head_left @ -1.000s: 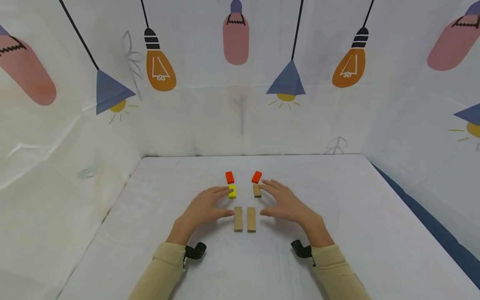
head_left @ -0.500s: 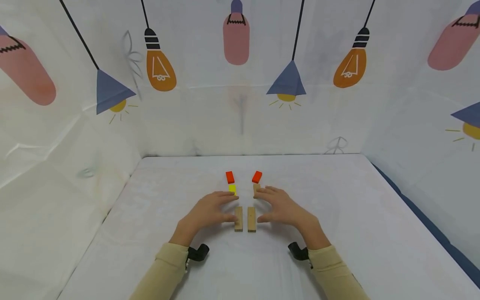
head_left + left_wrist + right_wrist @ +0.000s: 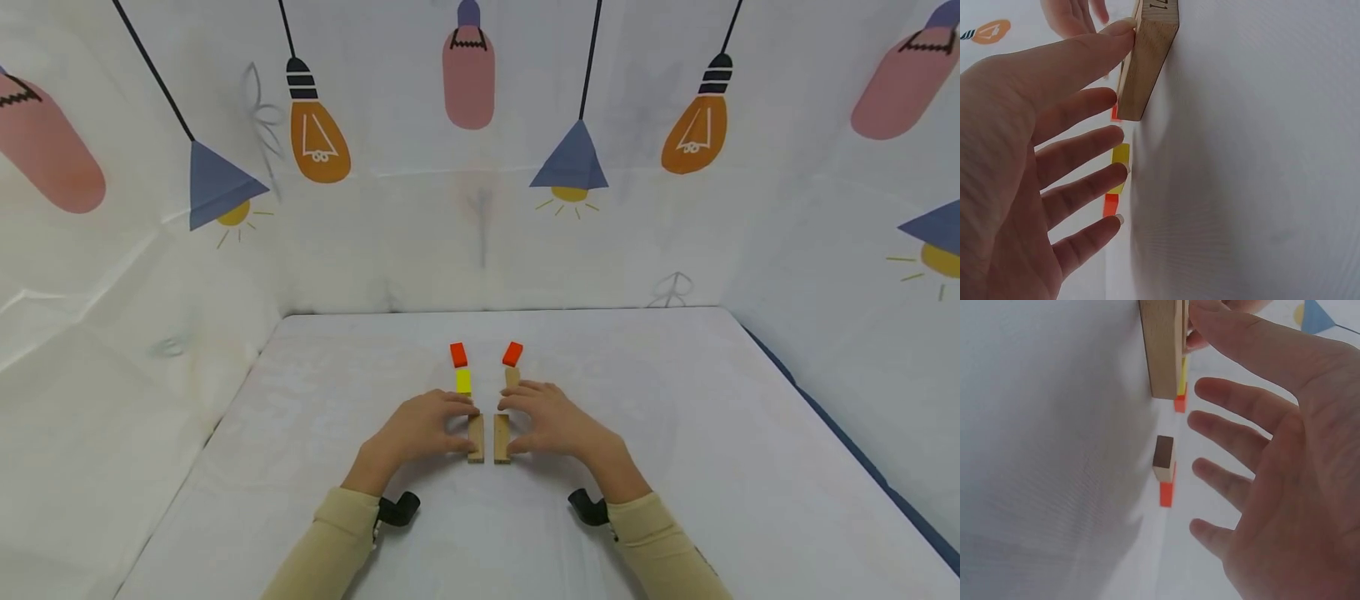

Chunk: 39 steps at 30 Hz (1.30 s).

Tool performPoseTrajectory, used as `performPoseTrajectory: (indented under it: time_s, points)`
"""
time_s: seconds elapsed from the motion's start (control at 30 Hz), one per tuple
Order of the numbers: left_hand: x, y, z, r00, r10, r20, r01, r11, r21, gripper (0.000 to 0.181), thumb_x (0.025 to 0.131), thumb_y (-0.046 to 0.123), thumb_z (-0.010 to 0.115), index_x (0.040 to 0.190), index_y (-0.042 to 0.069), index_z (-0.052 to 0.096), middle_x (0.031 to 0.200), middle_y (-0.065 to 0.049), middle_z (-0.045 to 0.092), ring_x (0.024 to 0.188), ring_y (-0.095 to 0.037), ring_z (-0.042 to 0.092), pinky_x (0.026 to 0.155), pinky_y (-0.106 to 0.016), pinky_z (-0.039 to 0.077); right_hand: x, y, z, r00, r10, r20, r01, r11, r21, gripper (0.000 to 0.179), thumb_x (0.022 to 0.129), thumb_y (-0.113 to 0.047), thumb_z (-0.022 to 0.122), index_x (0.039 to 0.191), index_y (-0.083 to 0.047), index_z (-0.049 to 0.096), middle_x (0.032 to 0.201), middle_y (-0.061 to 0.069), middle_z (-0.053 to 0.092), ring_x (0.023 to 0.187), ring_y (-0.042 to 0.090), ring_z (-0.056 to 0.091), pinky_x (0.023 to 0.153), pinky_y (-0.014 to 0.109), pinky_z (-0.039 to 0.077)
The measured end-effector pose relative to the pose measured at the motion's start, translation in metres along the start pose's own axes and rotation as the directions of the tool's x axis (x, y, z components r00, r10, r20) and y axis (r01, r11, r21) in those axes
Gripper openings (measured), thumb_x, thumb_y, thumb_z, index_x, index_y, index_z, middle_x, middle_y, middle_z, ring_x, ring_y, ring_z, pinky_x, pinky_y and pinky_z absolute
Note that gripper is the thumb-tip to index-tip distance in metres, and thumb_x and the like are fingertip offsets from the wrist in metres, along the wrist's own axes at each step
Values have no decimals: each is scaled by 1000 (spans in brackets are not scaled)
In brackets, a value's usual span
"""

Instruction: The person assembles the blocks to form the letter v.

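Observation:
Two long wooden blocks [image 3: 476, 429] lie side by side on the white table, a narrow gap between them. My left hand [image 3: 429, 423] is over the left one, thumb by its near end and fingertips by its far end. In the left wrist view the thumb tip is right at the edge of the wooden block [image 3: 1145, 69], the other fingers spread. Beside the right wooden block [image 3: 501, 432], my right hand [image 3: 555, 421] is held the same way. The right wrist view shows its fingers apart from that wooden block [image 3: 1164, 353].
Beyond the hands lie a yellow block [image 3: 463, 381] and a short wooden block [image 3: 512, 377], with a red block [image 3: 458, 354] and another red block [image 3: 513, 353] farther back. A white sheet printed with lamps [image 3: 573, 158] hangs behind the table [image 3: 360, 358].
Both hands have moved nearer to me and inward, from beside the yellow and short wooden blocks to the two long wooden blocks. The blocks stay where they were.

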State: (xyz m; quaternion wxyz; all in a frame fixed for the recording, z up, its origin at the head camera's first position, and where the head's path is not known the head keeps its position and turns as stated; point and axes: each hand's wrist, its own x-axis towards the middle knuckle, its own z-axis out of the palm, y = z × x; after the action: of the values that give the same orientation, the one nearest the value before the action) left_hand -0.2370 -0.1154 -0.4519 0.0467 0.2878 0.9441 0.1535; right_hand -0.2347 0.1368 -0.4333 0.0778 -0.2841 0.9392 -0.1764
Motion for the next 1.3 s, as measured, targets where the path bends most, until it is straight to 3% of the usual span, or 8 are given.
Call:
performPoseTrajectory:
  time_s: [0.17, 0.43, 0.57, 0.77, 1.3]
  points:
    - [-2, 2, -3, 1000, 20, -1, -20, 1000, -10, 54, 82, 59, 73, 128, 32, 66, 134, 9, 64, 127, -15, 56, 104, -41, 48, 0, -1, 3, 999, -50, -19, 50, 999, 9, 47, 77, -39, 83, 118, -22, 67, 138, -3, 60, 140, 28, 42, 116, 54, 28]
    - [0, 4, -4, 998, 64, 7, -64, 998, 1, 44, 82, 52, 76, 121, 31, 71, 124, 15, 68, 119, -10, 60, 100, -37, 49, 2, -2, 8, 999, -50, 1, 50, 999, -4, 42, 78, -39, 83, 113, -21, 68, 121, -8, 68, 137, 26, 46, 116, 52, 30]
    - [2, 4, -1, 997, 78, 2, -78, 997, 5, 44, 81, 51, 77, 121, 33, 71, 122, 16, 69, 116, -8, 61, 98, -35, 50, 2, -4, 7, 999, -53, 9, 53, 999, -7, 39, 78, -37, 82, 111, -20, 69, 109, -10, 69, 125, 21, 53, 114, 50, 33]
    - [1, 5, -3, 998, 64, 2, -64, 998, -12, 48, 78, 51, 80, 122, 33, 71, 123, 16, 69, 117, -8, 62, 98, -35, 51, 0, -8, 3, 999, -34, 26, 34, 999, -11, 41, 77, -36, 83, 112, -19, 69, 109, -9, 69, 118, 18, 55, 111, 48, 35]
    - [-1, 7, -6, 997, 73, 9, -73, 997, 19, 54, 76, 55, 80, 124, 32, 70, 125, 15, 68, 118, -10, 63, 98, -36, 51, -2, -13, 1, 998, 0, 66, 0, 1000, -6, 47, 75, -37, 86, 114, -19, 67, 116, -7, 69, 135, 25, 49, 116, 53, 30]
